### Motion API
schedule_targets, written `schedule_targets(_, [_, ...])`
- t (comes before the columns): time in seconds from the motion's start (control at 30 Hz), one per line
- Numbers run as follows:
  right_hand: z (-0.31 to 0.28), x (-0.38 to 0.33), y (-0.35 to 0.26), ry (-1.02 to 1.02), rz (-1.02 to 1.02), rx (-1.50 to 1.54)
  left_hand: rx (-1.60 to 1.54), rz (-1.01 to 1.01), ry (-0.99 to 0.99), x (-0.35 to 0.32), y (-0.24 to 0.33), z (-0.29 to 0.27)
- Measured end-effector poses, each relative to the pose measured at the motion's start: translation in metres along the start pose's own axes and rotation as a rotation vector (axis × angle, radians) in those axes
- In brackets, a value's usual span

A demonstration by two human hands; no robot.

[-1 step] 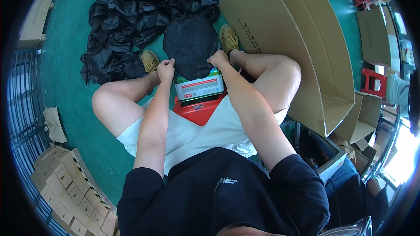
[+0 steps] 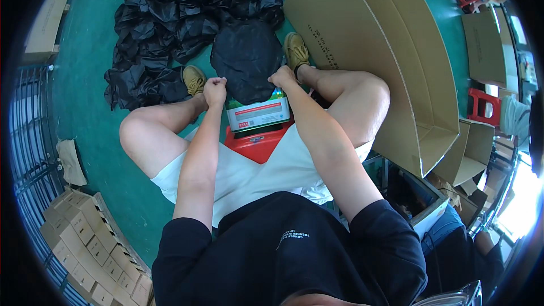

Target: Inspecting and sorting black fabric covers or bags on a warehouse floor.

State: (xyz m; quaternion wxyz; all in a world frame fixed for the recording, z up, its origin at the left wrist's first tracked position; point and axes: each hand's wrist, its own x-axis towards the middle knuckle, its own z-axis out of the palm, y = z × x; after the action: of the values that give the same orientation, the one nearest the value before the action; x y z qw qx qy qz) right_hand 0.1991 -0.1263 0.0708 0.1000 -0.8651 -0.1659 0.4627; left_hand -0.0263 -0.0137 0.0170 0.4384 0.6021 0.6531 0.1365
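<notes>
A roundish black piece of soft sheet material (image 2: 247, 56), perhaps fabric, lies spread over a white and green printed box-shaped container (image 2: 259, 115) between my legs. My left hand (image 2: 215, 90) is closed in a pinch at the piece's near left edge. At its near right edge my right hand (image 2: 281, 77) has its fingers closed on the same piece. The fingertips are partly hidden. Under the container shows a red plastic object (image 2: 258, 145) with a small label; most of it is covered.
A heap of similar crumpled black pieces (image 2: 181, 17) covers the floor ahead and to the left. On the right stands a large open cardboard carton (image 2: 362, 28). Stacked small cartons (image 2: 93, 243) are at lower left. Red stools (image 2: 484, 107) and another person (image 2: 459, 255) are at far right.
</notes>
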Motion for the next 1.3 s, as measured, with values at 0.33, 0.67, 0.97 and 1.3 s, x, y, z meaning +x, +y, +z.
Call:
schedule_targets(0.33, [-0.009,0.008,0.006,0.013,0.098,0.023,0.520,0.781,0.200,-0.010,0.108,0.028])
schedule_targets(0.67, [-0.027,0.004,-0.018,-0.105,0.005,-0.366,0.838,0.794,0.077,0.044,0.109,0.075])
schedule_targets(0.97, [-0.025,0.008,-0.086,0.451,-0.794,-0.374,0.924,0.831,0.080,0.018,0.081,0.064])
schedule_targets(1.3, [0.031,0.038,-0.048,0.500,-0.635,-0.489,0.687,0.571,0.087,-0.007,0.071,0.053])
